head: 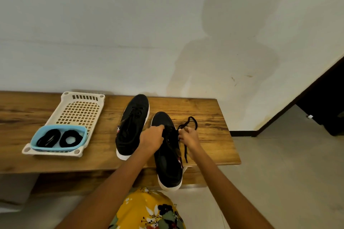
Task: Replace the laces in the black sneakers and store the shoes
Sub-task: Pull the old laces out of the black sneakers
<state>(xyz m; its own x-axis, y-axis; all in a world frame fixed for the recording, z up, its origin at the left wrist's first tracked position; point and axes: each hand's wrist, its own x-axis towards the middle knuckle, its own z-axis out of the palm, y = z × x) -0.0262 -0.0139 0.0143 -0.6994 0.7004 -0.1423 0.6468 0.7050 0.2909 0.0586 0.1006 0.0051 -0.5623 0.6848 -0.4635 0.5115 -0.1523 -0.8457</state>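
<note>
On the wooden bench [204,117], the near sneaker [168,165] is steadied by the left hand [151,138] gripping its tongue area — so the lace [188,124], pinched by the right hand [189,137], can probably be pulled free. Spare coiled laces [59,138] are kept handy in the blue tray [37,140].

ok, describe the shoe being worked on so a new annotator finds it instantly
On the wooden bench against the wall stand two black sneakers with white soles. Take the right-hand sneaker, the nearer one, whose heel overhangs the bench's front edge. Unlike its neighbour, both hands are on it and a loose black lace trails beside it.
</note>
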